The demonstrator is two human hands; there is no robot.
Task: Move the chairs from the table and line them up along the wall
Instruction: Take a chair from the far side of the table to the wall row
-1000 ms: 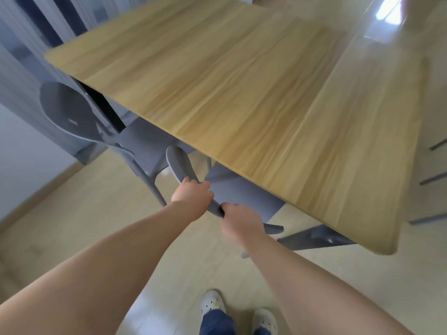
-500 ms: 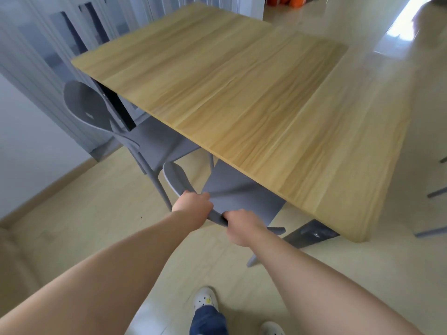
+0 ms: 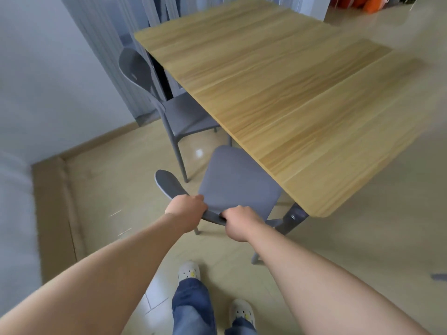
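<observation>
Both hands clamped on the curved top edge of the near chair's backrest. Left hand wraps the rail left of centre, right hand just beside it to the right; a short strip of grey rail shows between them, so the hands are close but not touching.

Compared with half a second ago, the near chair has come out from under the table. Then most of the seat sat beneath the tabletop edge; now nearly the whole grey seat is in the open, with only its far right corner still tucked under the wood. Its legs stand on the beige floor (whether all of them touch cannot be told, since the seat hides the far ones).

Second chair unchanged in place: still pushed in at the table's left side, seat partly under the top, backrest toward the grey curtain.

View has swung left since the earlier frame: more white wall and baseboard now visible. Two light shoes and blue trouser legs at the bottom edge.
</observation>
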